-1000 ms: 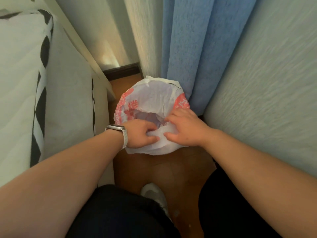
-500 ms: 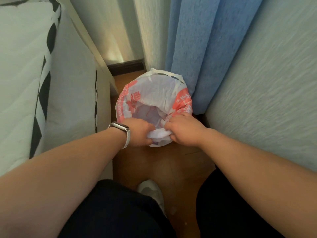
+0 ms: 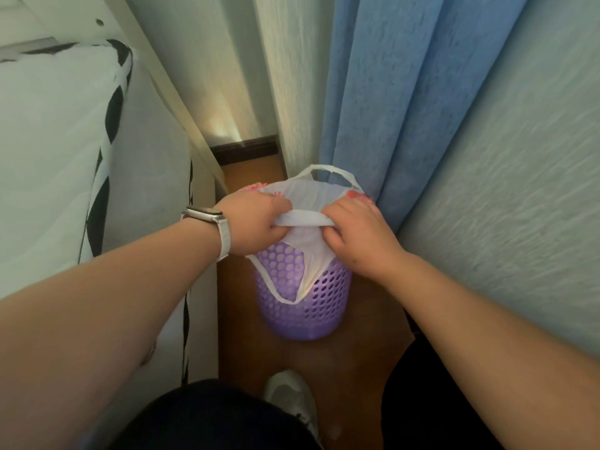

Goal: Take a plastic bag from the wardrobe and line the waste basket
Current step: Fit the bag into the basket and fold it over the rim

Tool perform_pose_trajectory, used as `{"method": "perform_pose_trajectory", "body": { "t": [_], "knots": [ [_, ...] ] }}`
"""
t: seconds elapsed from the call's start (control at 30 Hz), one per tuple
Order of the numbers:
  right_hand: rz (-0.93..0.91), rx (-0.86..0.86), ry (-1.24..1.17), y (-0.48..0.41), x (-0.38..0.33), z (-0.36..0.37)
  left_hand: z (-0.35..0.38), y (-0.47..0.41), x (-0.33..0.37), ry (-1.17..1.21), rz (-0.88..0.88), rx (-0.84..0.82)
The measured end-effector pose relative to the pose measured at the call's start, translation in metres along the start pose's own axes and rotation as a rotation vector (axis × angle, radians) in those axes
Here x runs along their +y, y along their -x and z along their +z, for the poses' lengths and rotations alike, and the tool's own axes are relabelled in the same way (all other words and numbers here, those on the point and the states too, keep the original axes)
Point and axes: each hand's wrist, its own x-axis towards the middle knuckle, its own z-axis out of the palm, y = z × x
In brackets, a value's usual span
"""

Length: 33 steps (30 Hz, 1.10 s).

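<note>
Already the white plastic bag (image 3: 305,196) sits in the purple waste basket (image 3: 305,306); left hand (image 3: 256,222) and right hand (image 3: 357,235) pinch its near edge between curled fingers; one handle dangles below them; folding it over the rim seems left.

Left hand (image 3: 256,222) and right hand (image 3: 355,233) both clenched.

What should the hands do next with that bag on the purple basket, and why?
Probably fold the near edge of the bag down over the basket's rim. Both the left hand and right hand pinch that edge above the rim, and one handle hangs loose outside.
</note>
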Motion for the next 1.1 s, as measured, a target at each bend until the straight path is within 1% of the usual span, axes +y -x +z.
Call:
{"method": "perform_pose_trajectory", "body": {
  "t": [0.1, 0.2, 0.3, 0.47, 0.53, 0.63, 0.7, 0.8, 0.93, 1.0, 1.1],
  "knots": [
    [0.029, 0.032, -0.098, -0.010, 0.000, -0.003, -0.011, -0.004, 0.002, 0.072, -0.009, 0.057],
    [0.073, 0.048, -0.222, -0.020, -0.001, -0.005, -0.024, -0.011, -0.001, 0.098, -0.002, 0.069],
    [0.076, 0.135, -0.290, -0.030, -0.005, -0.005, -0.038, -0.016, -0.005, 0.103, 0.040, 0.122],
    [0.086, 0.182, -0.430, -0.040, -0.021, -0.003, -0.052, -0.009, -0.005, -0.017, 0.130, 0.305],
    [0.056, 0.224, -0.442, -0.039, -0.027, -0.005, -0.058, -0.008, -0.004, -0.034, 0.152, 0.348],
    [0.042, 0.361, -0.460, -0.038, -0.031, -0.016, -0.068, -0.013, 0.001, -0.023, 0.148, 0.437],
    [0.073, 0.460, -0.474, -0.039, -0.034, -0.023, -0.074, -0.016, 0.006, 0.017, 0.143, 0.473],
    [0.134, 0.561, -0.431, -0.042, -0.040, -0.029, -0.080, -0.014, 0.010, 0.035, 0.155, 0.497],
    [0.184, 0.615, -0.439, -0.047, -0.051, -0.030, -0.088, -0.008, 0.008, 0.048, 0.125, 0.551],
    [0.237, 0.644, -0.468, -0.050, -0.055, -0.032, -0.089, -0.006, 0.010, 0.052, 0.104, 0.568],
    [0.272, 0.676, -0.443, -0.051, -0.056, -0.035, -0.090, -0.006, 0.016, 0.059, 0.089, 0.587]
  ]
}}
